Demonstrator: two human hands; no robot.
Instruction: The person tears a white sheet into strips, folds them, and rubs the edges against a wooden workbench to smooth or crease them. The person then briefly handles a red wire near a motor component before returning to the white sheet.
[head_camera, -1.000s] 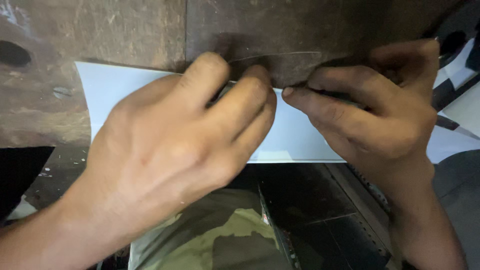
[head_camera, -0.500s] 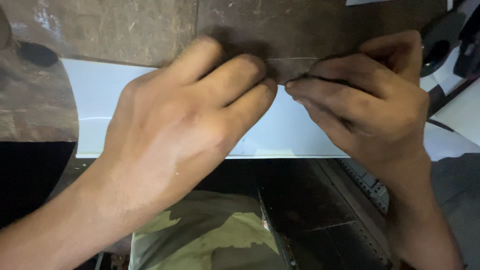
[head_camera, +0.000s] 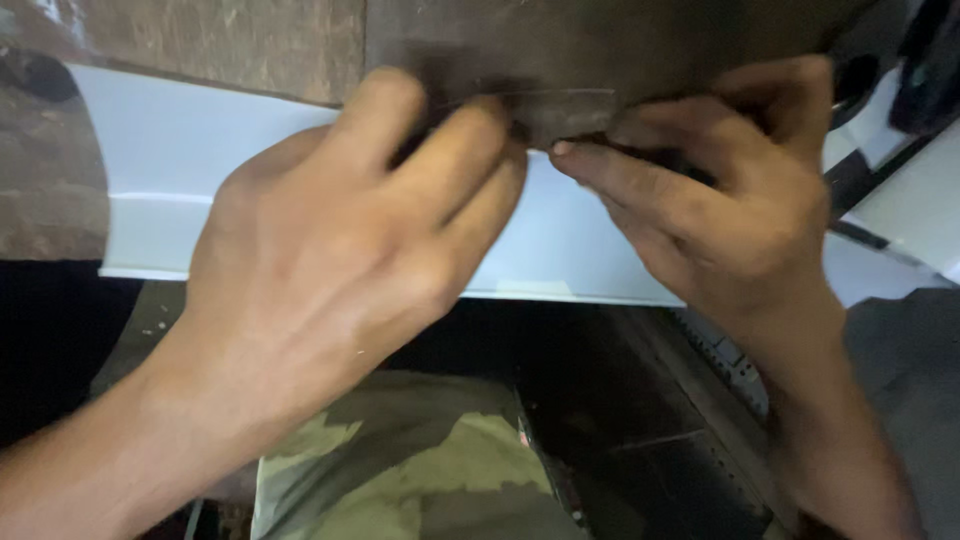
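Note:
A white sheet (head_camera: 160, 170) lies across a worn brown worktop (head_camera: 200, 40), its near edge hanging past the worktop's front. A dark brown piece (head_camera: 620, 50) overlaps the sheet's far edge. My left hand (head_camera: 340, 260) rests on the sheet with bent fingers, the tips pressing where the dark piece meets the white. My right hand (head_camera: 720, 200) is beside it, forefinger and thumb pinched at the same edge, the fingertips of both hands almost touching. What lies under the fingertips is hidden.
My lap in camouflage cloth (head_camera: 400, 470) shows below the worktop. A dark metal frame with a toothed strip (head_camera: 720, 360) runs down at the right. White panels with dark bands (head_camera: 900, 200) sit at the far right. A dark round spot (head_camera: 40, 75) marks the worktop's left.
Both hands have stayed together at the dark piece's edge. The view has shifted, so more of the white sheet shows at the left.

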